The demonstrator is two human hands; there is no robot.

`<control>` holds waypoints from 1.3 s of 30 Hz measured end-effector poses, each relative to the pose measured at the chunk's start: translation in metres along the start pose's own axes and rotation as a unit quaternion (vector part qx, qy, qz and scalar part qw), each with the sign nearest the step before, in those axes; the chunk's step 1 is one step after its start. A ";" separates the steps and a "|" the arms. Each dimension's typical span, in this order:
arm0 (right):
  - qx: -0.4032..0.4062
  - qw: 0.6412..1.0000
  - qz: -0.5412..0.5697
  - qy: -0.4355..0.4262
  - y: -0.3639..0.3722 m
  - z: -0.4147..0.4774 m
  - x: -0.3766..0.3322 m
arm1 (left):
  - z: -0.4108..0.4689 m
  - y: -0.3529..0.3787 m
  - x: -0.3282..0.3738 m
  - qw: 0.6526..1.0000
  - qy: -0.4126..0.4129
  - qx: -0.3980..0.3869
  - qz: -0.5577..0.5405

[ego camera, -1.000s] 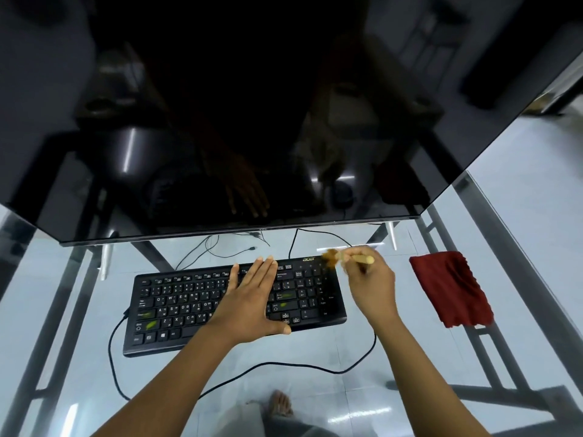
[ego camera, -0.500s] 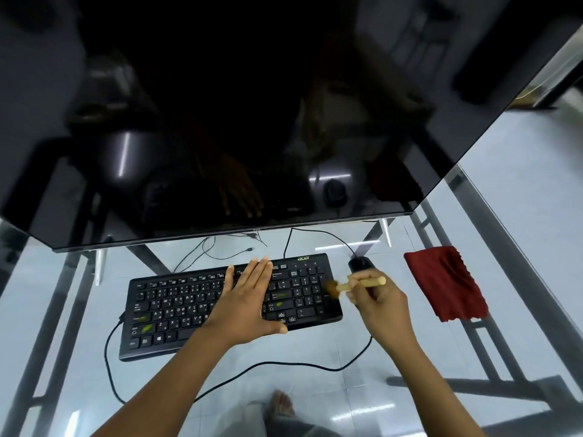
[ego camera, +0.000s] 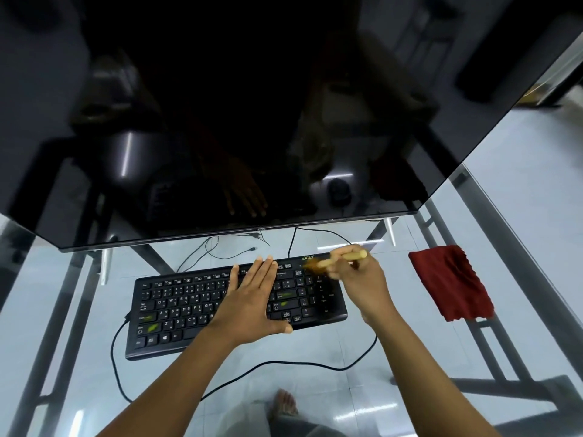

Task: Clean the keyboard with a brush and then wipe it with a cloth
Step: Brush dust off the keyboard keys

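Observation:
A black keyboard (ego camera: 186, 307) lies on the glass desk in front of a large dark monitor. My left hand (ego camera: 252, 298) rests flat on its middle keys, fingers straight and together. My right hand (ego camera: 362, 285) grips a small wooden-handled brush (ego camera: 344, 258) at the keyboard's far right corner. Its brown bristles, blurred, touch the top of the number pad next to the logo. A dark red cloth (ego camera: 448, 282) lies crumpled on the glass to the right of the keyboard, apart from both hands.
The big black monitor (ego camera: 220, 121) overhangs the desk just behind the keyboard. The keyboard's black cable (ego camera: 274, 364) loops across the glass in front. More thin cables (ego camera: 214, 250) lie behind the keyboard. Metal desk frame bars (ego camera: 492, 222) run under the glass; a foot shows below.
My right hand swept the brush from the keyboard's far right corner down to its right edge and back up to the far corner. My left hand stayed flat on the keys.

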State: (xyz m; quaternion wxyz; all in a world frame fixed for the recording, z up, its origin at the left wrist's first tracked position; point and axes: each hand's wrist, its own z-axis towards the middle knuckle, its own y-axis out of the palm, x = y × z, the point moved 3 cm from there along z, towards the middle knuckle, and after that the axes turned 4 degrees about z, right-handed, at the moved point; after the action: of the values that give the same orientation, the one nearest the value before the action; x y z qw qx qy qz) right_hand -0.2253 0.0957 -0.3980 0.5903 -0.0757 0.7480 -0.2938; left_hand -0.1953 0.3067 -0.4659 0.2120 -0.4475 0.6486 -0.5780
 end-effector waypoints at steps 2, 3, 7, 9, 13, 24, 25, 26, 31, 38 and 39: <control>-0.053 0.998 0.017 0.023 0.010 0.001 -0.005 | 0.000 0.000 -0.001 1.000 0.001 -0.003 0.002; -0.029 0.999 0.002 0.031 0.010 0.005 -0.006 | 0.000 0.000 -0.001 1.000 0.001 -0.004 0.002; 0.016 0.999 0.024 0.024 0.009 0.013 -0.006 | 0.000 0.001 -0.001 1.000 -0.001 -0.001 0.002; -0.025 0.999 0.015 0.025 0.015 0.012 -0.005 | -0.001 0.001 -0.001 1.000 -0.001 -0.002 0.001; 0.064 0.997 0.026 0.017 0.001 0.016 -0.006 | 0.000 0.001 -0.001 1.000 -0.003 -0.004 0.001; -0.106 0.979 -0.103 -0.140 0.002 -0.039 0.009 | 0.000 0.001 0.001 1.000 -0.004 -0.013 0.007; -0.152 0.969 -0.116 -0.158 0.003 -0.049 0.008 | 0.000 0.001 0.001 1.000 -0.005 -0.013 0.009; -0.162 0.965 -0.113 -0.174 0.001 -0.056 0.008 | 0.001 0.001 0.002 1.000 -0.006 -0.013 0.009; -0.127 0.964 -0.121 -0.199 -0.011 -0.064 0.012 | 0.001 0.000 0.003 1.000 -0.005 -0.017 0.010; -0.100 0.974 -0.074 -0.187 -0.009 -0.065 0.012 | -0.007 -0.006 0.003 0.999 0.016 -0.001 0.029; -0.130 0.974 -0.067 -0.173 -0.005 -0.067 0.013 | -0.008 -0.005 0.002 1.000 0.011 0.002 0.028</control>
State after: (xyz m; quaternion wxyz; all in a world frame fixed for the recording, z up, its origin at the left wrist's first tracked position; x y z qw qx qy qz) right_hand -0.2920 0.1092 -0.3981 0.6750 -0.2509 0.6595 -0.2154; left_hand -0.2012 0.3103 -0.4583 0.2215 -0.4223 0.6623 -0.5778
